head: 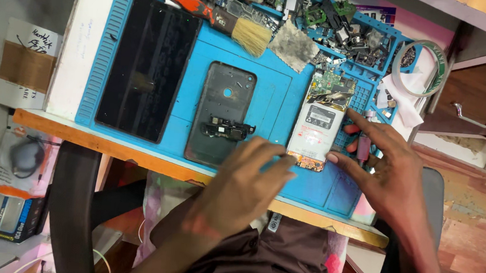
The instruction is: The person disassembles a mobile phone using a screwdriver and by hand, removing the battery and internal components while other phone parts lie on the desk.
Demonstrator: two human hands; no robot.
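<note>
Head view: A person seated at a cluttered repair counter (58, 92) works on an opened phone (319, 125) lying on a blue silicone work mat (283, 93), its back removed so the white battery and green circuit board show. The phone sits right of centre on the mat, its lower end toward the person.

The left hand (245, 182) rests flat at the phone's lower left corner, fingers (278, 162) spread and loose, gripping nothing that can be seen; the fingertips touch or nearly touch the phone's bottom edge. The right hand (386, 169) lies just beside the phone's right side, thumb at its lower right corner, index finger stretched toward the battery's upper edge, and the other fingers curled around a small reddish tool (363, 148), probably a screwdriver handle.

Left of the phone lies its dark back cover (222, 104), inner face up, with 1 small black part (226, 129) resting on it. Farther left is a black tablet (148, 67). At the mat's top edge are a brush (244, 31), a grey cloth (293, 45) and a heap of loose parts (347, 30); 1 roll of tape (421, 68) sits at the right.

Judged from this, steadying the phone is the step in hand. It would go best with the left hand pressing only the frame, away from the exposed board, and the tool tip kept clear of the battery.
</note>
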